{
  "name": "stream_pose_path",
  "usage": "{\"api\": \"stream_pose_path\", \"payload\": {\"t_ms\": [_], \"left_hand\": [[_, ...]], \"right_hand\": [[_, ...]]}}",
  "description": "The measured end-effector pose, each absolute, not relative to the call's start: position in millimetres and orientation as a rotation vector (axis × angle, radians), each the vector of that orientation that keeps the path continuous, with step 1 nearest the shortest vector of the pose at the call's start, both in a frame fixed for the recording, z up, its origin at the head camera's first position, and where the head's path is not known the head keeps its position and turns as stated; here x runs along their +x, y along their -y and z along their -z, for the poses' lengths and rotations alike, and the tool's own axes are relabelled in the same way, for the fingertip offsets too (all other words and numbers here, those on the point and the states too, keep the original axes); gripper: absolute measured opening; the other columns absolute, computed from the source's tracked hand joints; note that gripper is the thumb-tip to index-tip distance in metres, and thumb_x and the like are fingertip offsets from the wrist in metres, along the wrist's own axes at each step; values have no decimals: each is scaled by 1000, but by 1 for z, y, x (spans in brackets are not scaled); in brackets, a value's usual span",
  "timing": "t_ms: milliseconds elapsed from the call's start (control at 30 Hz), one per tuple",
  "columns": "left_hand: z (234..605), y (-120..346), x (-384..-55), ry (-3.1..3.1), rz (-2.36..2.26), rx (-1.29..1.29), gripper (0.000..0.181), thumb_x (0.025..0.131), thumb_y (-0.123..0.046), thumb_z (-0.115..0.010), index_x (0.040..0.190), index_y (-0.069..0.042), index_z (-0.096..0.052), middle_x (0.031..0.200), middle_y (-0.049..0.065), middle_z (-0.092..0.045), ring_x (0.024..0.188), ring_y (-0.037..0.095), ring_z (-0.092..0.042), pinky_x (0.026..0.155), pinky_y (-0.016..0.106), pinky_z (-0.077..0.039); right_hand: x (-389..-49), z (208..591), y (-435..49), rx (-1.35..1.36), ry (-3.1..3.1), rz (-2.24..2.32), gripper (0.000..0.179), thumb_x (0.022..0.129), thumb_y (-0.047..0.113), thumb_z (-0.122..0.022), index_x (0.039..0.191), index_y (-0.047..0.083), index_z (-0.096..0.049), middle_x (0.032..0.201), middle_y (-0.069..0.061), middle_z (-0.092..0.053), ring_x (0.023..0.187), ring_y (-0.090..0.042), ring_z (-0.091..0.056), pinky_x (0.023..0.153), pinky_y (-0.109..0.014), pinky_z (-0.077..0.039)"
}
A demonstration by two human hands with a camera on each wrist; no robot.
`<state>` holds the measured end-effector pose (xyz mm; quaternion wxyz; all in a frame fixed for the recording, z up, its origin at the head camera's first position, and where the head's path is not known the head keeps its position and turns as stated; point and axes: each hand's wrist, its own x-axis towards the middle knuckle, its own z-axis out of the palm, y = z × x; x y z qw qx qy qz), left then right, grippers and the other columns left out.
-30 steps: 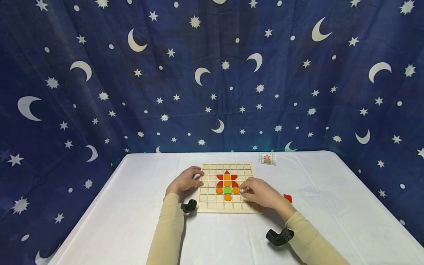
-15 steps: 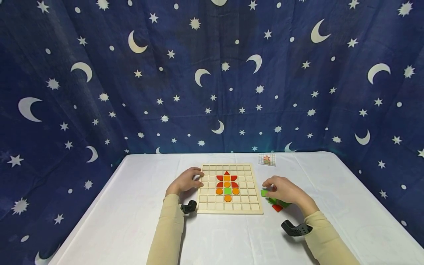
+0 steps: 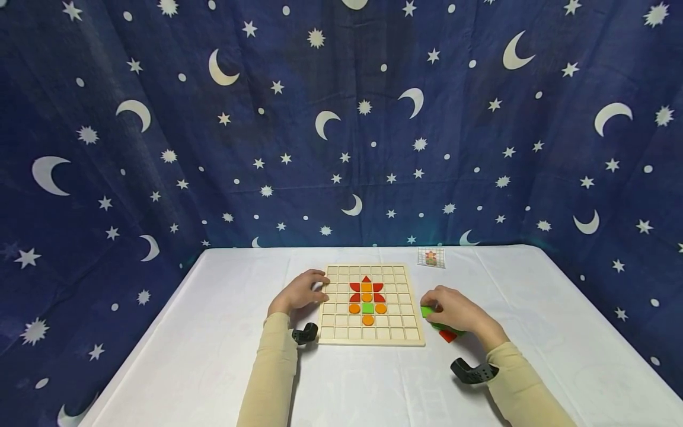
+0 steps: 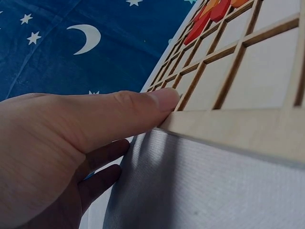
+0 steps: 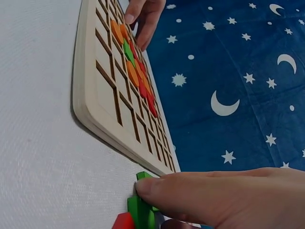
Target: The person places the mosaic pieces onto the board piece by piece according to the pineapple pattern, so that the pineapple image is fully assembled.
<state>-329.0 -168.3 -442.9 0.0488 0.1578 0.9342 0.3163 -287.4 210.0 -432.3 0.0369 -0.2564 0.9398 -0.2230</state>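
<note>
Right hand (image 3: pixel 453 309) is at a small loose pile on the white tablecloth (image 3: pixel 341 388), just off the right edge of the gridded board (image 3: pixel 368 342). The thumb lies against the near green piece (image 3: pixel 427 311); fingers are bent, but their tips are hidden, so can't tell if they're clamped on it or only touching. More green pieces (image 3: pixel 451 329) and a red piece (image 3: pixel 447 336) sit under or beside the hand; exact shapes not clear. Left hand (image 3: pixel 299 292) is at the board's left side, thumb resting on the frame, fingers spread apart, not gripping. Handling guess: pieces look like painted wood or plastic, so likely light, stiff, hard to break, maybe a bit slick on the flat faces. They show some thickness, so best grip is a thumb-and-finger pinch on opposite side edges, leaving the underside free; the pile is bunched, so a neighbour could drag along. Board looks like thin pale wood, probably light enough to slide on cloth, best steadied by the outer frame. Its cells hold orange discs (image 3: pixel 368 320), a green square (image 3: pixel 367 308) and red petals (image 3: pixel 378 287), which a knock could jolt.
</note>
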Motion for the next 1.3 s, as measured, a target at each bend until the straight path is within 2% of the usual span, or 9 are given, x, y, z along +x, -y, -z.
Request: {"api": "stream_pose_path", "payload": {"t_ms": [400,733,933,1133,1300], "left_hand": [[443,168,-329,-2834,-947,480,42,85,-16,-77,125,-6,-66,144,15,-47,134,35,-41,112,48,-33],[442,169,-330,-2840,-945,492,42,85,-16,-77,125,-6,-66,143,15,-47,134,35,-41,112,48,-34],[442,169,-330,-2826,-957,474,43,86,-16,-76,126,-6,-65,144,15,-46,135,35,-41,112,47,-34],[443,169,-331,-2834,-958,490,43,85,-15,-77,125,-5,-66,143,15,-47,134,35,-42,112,48,-33],[444,170,-331,-2842,-943,511,43,85,-16,-77,125,-5,-66,143,16,-47,134,35,-42,112,48,-33]], "right_hand": [[-289,436,-210,-797,-2902,658,23,83,10,-75,105,6,-72,92,0,-61,85,-14,-57,81,-39,-52],[-289,431,-203,-888,-2978,684,21,83,9,-74,104,5,-70,92,-2,-60,84,-17,-59,75,-37,-53],[-289,429,-181,-973,-2958,735,20,85,10,-73,104,6,-70,94,0,-60,84,-16,-58,73,-32,-53],[-287,429,-151,-1060,-2902,724,22,85,14,-75,105,7,-71,96,1,-61,84,-12,-57,78,-32,-53],[-284,433,-125,-1154,-2858,724,21,86,18,-76,104,8,-72,93,3,-60,79,-12,-52,72,-28,-50]]}}
